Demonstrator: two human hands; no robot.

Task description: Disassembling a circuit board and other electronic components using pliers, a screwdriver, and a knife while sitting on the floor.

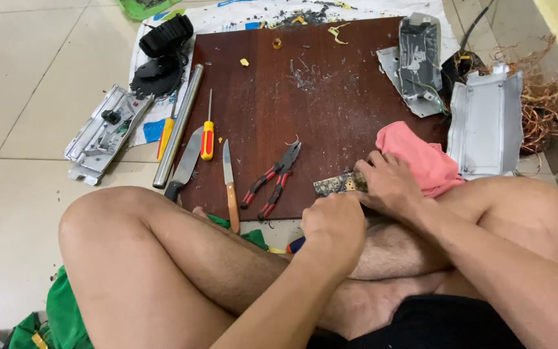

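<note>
The person sits cross-legged on the floor at the near edge of a dark red wooden board [318, 97]. Both hands meet over a small, flat, greenish circuit piece [338, 183] lying at the board's near right edge, just left of a pink cloth [421, 161].

The right hand [392, 184] presses down on the piece's right end, fingers curled over it, pinning it to the wood. The left hand [334, 223] is clenched around a tool handle; only a dark blue and red butt end [296, 244] shows below the fist, and the working tip is hidden, so I cannot tell what kind of tool it is.

To do this well, I judge that the pinning fingers should stay clear of the tool's line, with the piece flat on the board so it cannot skid. Short, controlled strokes directed away from the holding hand and the bare legs look safest.

Red-handled pliers [276, 178] lie just left of the piece, then 2 knives [229, 187] and a yellow screwdriver [207, 139].
</note>
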